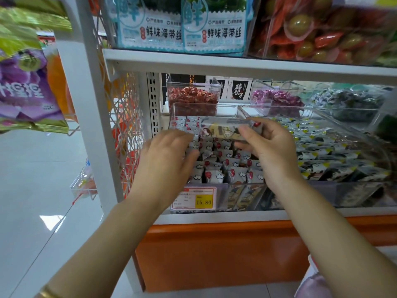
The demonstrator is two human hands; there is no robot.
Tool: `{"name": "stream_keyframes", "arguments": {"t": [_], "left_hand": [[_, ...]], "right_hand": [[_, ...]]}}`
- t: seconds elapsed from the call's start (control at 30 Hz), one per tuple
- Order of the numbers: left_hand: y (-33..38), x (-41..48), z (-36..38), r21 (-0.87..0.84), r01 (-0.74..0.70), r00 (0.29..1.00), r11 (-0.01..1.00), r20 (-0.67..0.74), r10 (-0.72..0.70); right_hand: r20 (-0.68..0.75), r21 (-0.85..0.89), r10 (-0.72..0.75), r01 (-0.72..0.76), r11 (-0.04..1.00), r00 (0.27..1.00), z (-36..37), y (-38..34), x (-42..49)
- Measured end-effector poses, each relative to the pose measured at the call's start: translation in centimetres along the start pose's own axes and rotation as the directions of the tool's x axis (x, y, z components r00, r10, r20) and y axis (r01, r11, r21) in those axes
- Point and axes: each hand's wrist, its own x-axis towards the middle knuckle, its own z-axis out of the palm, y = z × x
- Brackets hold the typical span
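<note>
On the far left, purple snack bags (pixel 25 89) hang from a rack beside the shelf (pixel 214 217). The left hand (pixel 167 155) reaches into the clear bin (pixel 205 104) at the shelf's left end, fingers fairly straight and grasping nothing, lying over the small white wrapped sweets (pixel 217 173) by the bin's left wall. A yellow price tag (pixel 196 200) sits on the bin's front wall. Above the bin's middle, the right hand (pixel 270 151) pinches a long snack packet (pixel 227 131) between thumb and fingers, clear of the sweets. Further right, a neighbouring bin (pixel 279 106) holds dark packets (pixel 322 155).
</note>
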Motion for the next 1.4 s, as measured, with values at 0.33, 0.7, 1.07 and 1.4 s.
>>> {"name": "stream_keyframes", "arguments": {"t": [0.33, 0.7, 1.07, 1.4], "left_hand": [[-0.6, -1.5, 1.1, 0.314, -0.128, 0.967, 0.941, 0.251, 0.048], [-1.4, -1.5, 0.1, 0.276, -0.105, 0.99, 0.955, 0.124, 0.073], [-2.0, -1.4, -0.8, 0.183, -0.009, 0.994, 0.983, 0.109, -0.011], [-2.2, -1.0, -0.8, 0.048, 0.032, 0.999, 0.998, -0.001, -0.032]], "right_hand": [[0.241, -0.55, -0.224, 0.323, 0.77, 0.944, 3.2, 0.7, 1.8], [0.609, -0.732, -0.012, 0.569, 0.374, 0.793, 5.7, 2.4, 1.9], [0.499, -0.681, -0.048, 0.426, 0.595, 0.865, 6.6, 1.9, 5.6], [0.368, -0.555, -0.097, 0.303, 0.775, 0.925, 6.3, 0.3, 5.0]]}}
